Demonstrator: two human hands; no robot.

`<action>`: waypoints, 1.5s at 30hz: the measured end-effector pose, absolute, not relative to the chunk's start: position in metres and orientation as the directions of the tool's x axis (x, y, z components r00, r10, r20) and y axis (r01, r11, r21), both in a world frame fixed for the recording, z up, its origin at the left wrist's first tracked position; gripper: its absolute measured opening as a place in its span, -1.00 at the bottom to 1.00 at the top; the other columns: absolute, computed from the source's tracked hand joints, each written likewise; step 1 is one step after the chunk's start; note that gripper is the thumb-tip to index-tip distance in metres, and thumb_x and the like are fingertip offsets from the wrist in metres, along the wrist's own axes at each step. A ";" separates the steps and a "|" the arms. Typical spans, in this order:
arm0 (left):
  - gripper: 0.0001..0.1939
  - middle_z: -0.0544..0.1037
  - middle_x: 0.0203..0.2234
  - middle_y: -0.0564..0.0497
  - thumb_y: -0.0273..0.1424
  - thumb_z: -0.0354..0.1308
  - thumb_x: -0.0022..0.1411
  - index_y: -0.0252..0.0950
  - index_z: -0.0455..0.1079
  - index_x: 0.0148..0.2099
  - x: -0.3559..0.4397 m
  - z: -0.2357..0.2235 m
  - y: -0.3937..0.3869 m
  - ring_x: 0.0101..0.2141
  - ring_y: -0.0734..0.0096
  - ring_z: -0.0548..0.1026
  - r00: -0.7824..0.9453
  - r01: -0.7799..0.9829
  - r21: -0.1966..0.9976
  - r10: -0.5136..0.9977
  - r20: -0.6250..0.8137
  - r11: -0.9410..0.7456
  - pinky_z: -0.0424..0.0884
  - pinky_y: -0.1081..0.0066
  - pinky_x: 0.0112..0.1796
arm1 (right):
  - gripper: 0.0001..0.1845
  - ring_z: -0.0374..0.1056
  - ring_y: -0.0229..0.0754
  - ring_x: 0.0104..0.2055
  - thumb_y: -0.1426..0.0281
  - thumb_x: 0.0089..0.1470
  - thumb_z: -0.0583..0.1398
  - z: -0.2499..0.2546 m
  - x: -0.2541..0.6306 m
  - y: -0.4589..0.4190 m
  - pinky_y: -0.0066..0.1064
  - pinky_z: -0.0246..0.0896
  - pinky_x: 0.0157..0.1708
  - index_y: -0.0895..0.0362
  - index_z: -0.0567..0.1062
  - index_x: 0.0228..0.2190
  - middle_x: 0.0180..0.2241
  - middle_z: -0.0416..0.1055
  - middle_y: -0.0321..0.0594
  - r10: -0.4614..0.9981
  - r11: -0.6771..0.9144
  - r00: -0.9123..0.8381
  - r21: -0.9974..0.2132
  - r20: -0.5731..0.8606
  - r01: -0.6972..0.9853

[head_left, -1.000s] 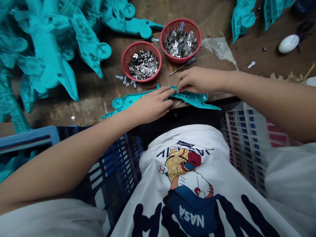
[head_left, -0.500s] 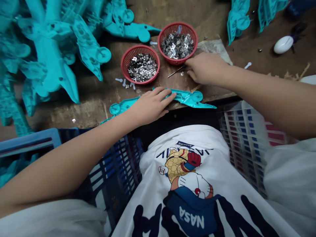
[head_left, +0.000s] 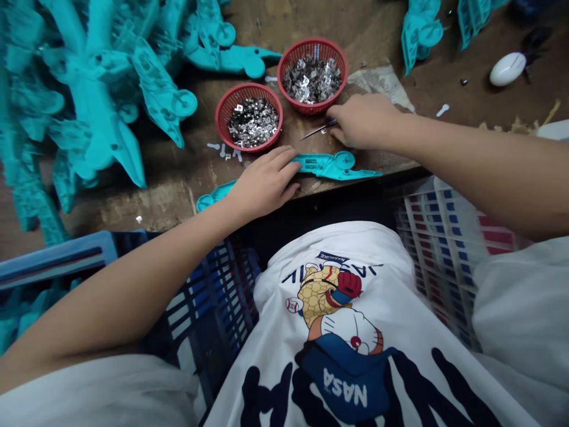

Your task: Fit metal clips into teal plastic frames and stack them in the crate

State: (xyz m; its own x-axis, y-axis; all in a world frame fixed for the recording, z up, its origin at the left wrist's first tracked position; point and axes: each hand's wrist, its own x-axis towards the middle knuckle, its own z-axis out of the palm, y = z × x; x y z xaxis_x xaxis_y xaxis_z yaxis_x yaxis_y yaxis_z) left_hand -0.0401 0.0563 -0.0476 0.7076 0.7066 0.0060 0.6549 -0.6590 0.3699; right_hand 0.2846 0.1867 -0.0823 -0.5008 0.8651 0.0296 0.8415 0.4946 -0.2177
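Note:
A long teal plastic part (head_left: 326, 165) with a round disc near its end lies along the bench's near edge. My left hand (head_left: 267, 185) rests across its middle, fingers stretched over it and thumb apart, hiding that stretch. Just beyond, my right hand (head_left: 362, 121) is closed on a thin pointed metal tool (head_left: 313, 131) with a dark handle. The tool's tip points left, above the bench between the part and the baskets. A red basket (head_left: 281, 121) of small shiny metal pieces stands beyond my left hand. Another red basket (head_left: 344, 71) of similar metal pieces is near my right fingers.
Many teal parts (head_left: 102, 101) are heaped at the left; more teal parts (head_left: 420, 35) lie at the far right. A white oval object (head_left: 508, 69) sits on the right. Blue crate (head_left: 57, 261) and white crate (head_left: 438, 231) flank my lap below the bench edge.
My left hand has slid left along the teal part, uncovering more of its right half. My right hand still holds the tool, with its dark handle showing more. The view has shifted slightly.

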 end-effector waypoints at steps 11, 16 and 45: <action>-0.09 0.36 0.71 -0.55 -0.41 0.46 0.52 -0.25 0.24 0.76 -0.043 -0.062 0.056 0.78 -0.58 0.29 0.637 0.678 0.430 0.768 0.060 -0.596 0.27 -0.56 0.75 | -0.84 0.66 0.15 -0.24 0.21 0.22 0.63 -0.035 0.279 0.158 -0.08 0.48 -0.21 -0.07 0.82 -0.33 -0.39 0.75 -0.12 0.726 0.606 -0.686 -0.435 -0.039 0.666; -0.10 0.41 0.74 -0.56 -0.40 0.26 0.62 -0.39 0.23 0.87 -0.046 -0.061 0.060 0.71 -0.52 0.41 0.708 0.654 0.411 0.706 -0.036 -0.635 0.34 -0.57 0.72 | -0.91 0.76 0.36 -0.08 0.37 0.29 0.60 -0.009 0.250 0.125 0.02 0.54 -0.07 0.07 0.85 -0.26 -0.24 0.84 0.14 0.783 0.477 -0.549 -0.285 -0.292 0.832; -0.14 0.44 0.77 -0.48 -0.35 0.16 0.63 -0.41 0.35 0.86 -0.042 -0.066 0.073 0.68 -0.43 0.49 0.741 0.645 0.338 0.668 -0.062 -0.685 0.41 -0.42 0.68 | -0.69 0.76 0.29 0.15 0.32 0.69 0.28 0.040 0.273 0.133 0.05 0.56 0.29 0.08 0.87 0.09 -0.03 0.87 0.07 0.798 0.511 -0.572 -0.291 -0.189 0.809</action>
State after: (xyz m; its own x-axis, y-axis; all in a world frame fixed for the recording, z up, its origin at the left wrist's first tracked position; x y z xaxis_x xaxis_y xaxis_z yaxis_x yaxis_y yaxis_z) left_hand -0.0421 0.0726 -0.0660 0.7413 0.6683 -0.0616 0.6455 -0.6848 0.3383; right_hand 0.2727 0.1332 0.0396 -0.5720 0.7982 -0.1889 0.8090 0.5110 -0.2905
